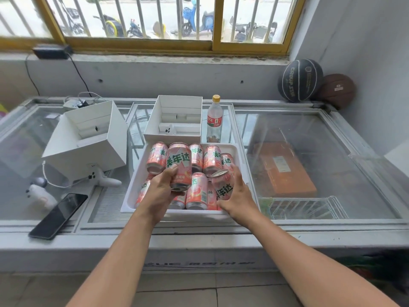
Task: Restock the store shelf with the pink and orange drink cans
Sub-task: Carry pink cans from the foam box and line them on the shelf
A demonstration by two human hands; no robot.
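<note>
Head view: the left hand [162, 188] curls thumb and fingers round the lower end of an upright pink can [178, 162], held above the white tray [240, 151]. The right hand [240, 196] wraps its fingers round a tilted can [222, 185] at the tray's right side. More cans [197, 191] lie in the tray, which sits on the freezer lid [365, 185].

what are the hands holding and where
The left hand grips an upright pink can by its lower end; the right hand grips a tilted pink can by its side.
</note>
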